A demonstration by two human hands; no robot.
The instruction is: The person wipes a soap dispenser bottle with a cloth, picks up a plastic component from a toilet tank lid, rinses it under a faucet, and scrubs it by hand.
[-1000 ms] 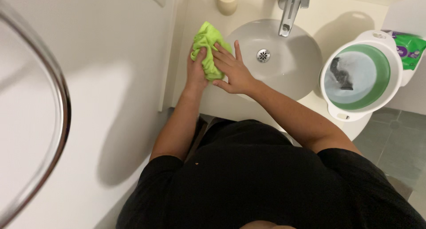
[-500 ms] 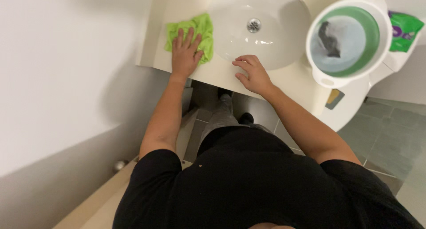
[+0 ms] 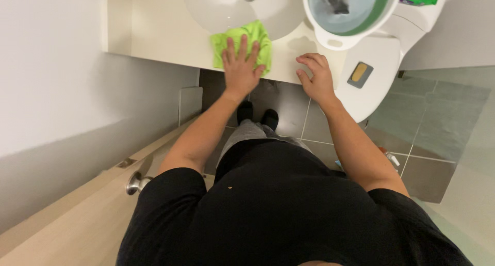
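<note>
**Flat hand on a soft cloth at the counter's near edge**

Nearest the viewer, below both forearms: a dark shirt, grey trousers and dark shoes (image 3: 258, 116) on grey floor tiles (image 3: 438, 126). Beyond the left elbow, a wooden door with a round metal knob (image 3: 135, 182).

The left hand (image 3: 240, 65) lies palm down, fingers spread, pressed flat on the green cloth (image 3: 258, 36); it pinches nothing. The cloth sits under and just beyond this hand, on the pale counter (image 3: 154, 34) at the near rim of the basin (image 3: 216, 10). It appears thin, limp and light, likely to bunch or fold rather than slide stiffly; a flat palm would spread it, and any edge or corner should serve for a pinch. Its dampness cannot be told.

The right hand (image 3: 315, 77) holds nothing, fingers loosely curled, fingertips resting on the counter edge, apart from the cloth.

Beyond the right hand: a white tub with a green inner rim (image 3: 356, 13), holding water and something dark; beside it, a small grey-and-tan pad (image 3: 360, 74).
</note>
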